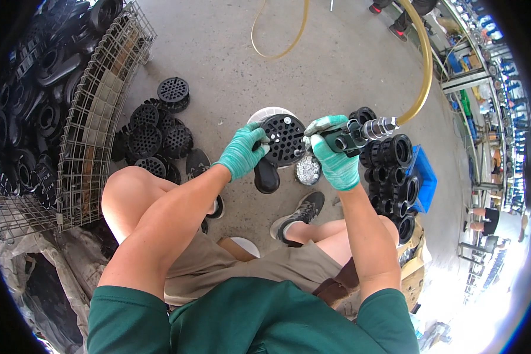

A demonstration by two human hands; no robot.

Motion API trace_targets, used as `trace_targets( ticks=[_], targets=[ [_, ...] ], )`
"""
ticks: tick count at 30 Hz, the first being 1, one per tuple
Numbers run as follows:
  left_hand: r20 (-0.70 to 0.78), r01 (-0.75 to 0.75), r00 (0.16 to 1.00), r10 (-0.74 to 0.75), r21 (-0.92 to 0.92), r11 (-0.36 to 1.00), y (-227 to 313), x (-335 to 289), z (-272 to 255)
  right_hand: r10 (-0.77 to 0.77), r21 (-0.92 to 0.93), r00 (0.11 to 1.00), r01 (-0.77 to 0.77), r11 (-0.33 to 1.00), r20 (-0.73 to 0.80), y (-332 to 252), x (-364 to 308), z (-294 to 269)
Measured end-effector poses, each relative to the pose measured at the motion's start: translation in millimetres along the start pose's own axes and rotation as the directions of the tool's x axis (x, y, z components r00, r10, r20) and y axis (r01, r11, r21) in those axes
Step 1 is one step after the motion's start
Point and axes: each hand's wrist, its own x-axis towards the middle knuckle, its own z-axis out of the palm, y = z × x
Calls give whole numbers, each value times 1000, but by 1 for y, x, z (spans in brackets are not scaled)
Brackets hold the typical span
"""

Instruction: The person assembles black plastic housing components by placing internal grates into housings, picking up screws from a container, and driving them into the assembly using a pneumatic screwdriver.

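In a green glove, my left hand is closed on the left edge of a black plastic fitting. The fitting has a round perforated face with several small pale pieces on it, and a curved black spout hangs below. My right hand, gloved too, wraps around a dark pneumatic tool. The tool's tip points left toward the fitting's right edge; whether they touch is hidden by my fingers. Under the fitting shows the rim of a white round surface. Beside it sits a round container of small shiny metal pieces.
A yellowish hose rises from the tool. Perforated black discs lie piled at left beside a wire cage of black parts. Black ring-shaped fittings are stacked at right, against a blue crate. Shelving and another person's shoes are farther off.
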Motion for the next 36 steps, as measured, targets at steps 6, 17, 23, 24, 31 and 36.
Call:
trace_targets(
  ticks=[6, 17, 23, 24, 31, 36],
  targets=[
    [5, -6, 1000, 6, 26, 1000, 1, 1, -1, 16, -14, 1000, -16, 1000, 7, 0, 0, -2],
    [-8, -6, 1000, 6, 7, 1000, 1, 0, 0, 42, -10, 999, -42, 999, 30, 4, 0, -3],
    [-17, -9, 1000, 10, 19, 1000, -3, 0, 1, 45, -17, 999, -44, 999, 30, 3, 1, -3],
    [-16, -2, 1000, 2, 23, 1000, -3, 1, 2, 37, -13, 999, -37, 999, 27, 3, 0, -3],
    [-3, 19, 1000, -19, -5, 1000, -4, 1, 2, 28, -1, 1000, -28, 1000, 6, 4, 0, -1],
    [-24, -41, 999, 42, 51, 998, -4, 1, 1, 52, -26, 999, -52, 998, 14, 1, -1, -2]
  ],
)
